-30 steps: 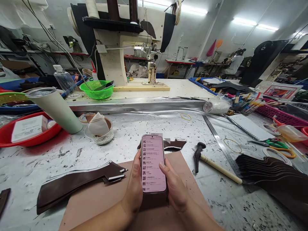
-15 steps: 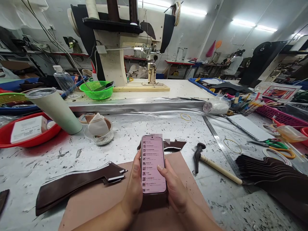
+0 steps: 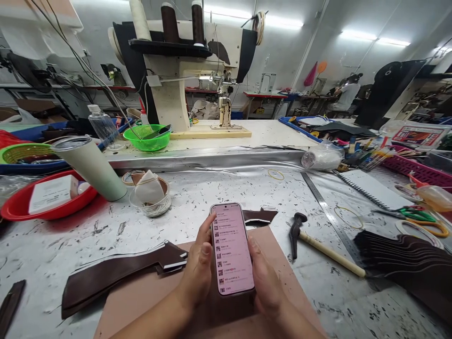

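A slim smartphone with a lit pinkish list screen [image 3: 232, 248] is held upright over a tan leather sheet [image 3: 148, 294] near the front edge of the speckled white worktable [image 3: 219, 188]. The left hand [image 3: 198, 272] curls around its left edge, thumb resting by the screen; the right hand [image 3: 265, 281] wraps its right side, fingers closed on the case. Just left lies a stack of dark brown cut leather pieces [image 3: 116, 275]. To the right rests a black-headed wooden-handled hammer [image 3: 319, 242], beyond it a long steel ruler [image 3: 330, 219]. Farther back stands a cream industrial sewing machine [image 3: 183, 75].
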`<state>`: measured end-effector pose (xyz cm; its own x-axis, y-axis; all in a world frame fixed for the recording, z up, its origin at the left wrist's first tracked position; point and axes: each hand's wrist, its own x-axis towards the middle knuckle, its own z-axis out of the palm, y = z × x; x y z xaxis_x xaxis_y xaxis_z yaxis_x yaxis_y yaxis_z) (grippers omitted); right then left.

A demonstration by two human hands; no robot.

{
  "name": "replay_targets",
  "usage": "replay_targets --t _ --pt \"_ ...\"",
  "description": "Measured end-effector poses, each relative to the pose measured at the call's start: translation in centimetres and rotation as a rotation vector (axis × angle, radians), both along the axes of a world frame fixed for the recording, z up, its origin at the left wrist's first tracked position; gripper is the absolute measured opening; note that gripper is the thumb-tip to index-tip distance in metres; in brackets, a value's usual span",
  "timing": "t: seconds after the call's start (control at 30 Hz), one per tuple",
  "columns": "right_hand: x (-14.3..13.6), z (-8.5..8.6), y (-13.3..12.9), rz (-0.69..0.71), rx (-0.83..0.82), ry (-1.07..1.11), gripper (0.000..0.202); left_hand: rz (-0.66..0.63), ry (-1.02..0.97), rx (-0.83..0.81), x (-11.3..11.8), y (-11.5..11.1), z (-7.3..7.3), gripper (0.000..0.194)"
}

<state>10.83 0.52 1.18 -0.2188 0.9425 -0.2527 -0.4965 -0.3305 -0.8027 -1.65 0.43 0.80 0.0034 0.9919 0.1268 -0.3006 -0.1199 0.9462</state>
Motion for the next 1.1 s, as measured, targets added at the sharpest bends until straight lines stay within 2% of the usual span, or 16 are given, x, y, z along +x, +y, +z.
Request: replay_targets --t 0.17,0.4,0.7,0.93,1.1 --pt "-0.08 0.48 0.02 0.014 0.077 -0.046 0.048 -0.018 0.083 0.005 -0.27 0.0 -0.34 0.062" --pt "-0.08 0.54 -0.05 0.02 0.055 -0.009 0.051 -0.012 0.072 -0.004 -0.05 -0.23 -0.1 0.067" --pt "-0.14 0.34 -0.16 0.006 -0.032 0.032 0.05 0.0 -0.078 -0.052 0.3 -0.27 -0.3 0.069" --pt "-0.08 -0.04 -0.03 0.022 -0.067 0.097 0.049 -0.001 -0.045 -0.11 0.17 -0.29 -0.14 0.061" --pt "0.16 -0.13 0.0 0.029 -0.069 0.129 0.049 -0.11 0.078 0.009 -0.12 -0.21 -0.32 0.072"
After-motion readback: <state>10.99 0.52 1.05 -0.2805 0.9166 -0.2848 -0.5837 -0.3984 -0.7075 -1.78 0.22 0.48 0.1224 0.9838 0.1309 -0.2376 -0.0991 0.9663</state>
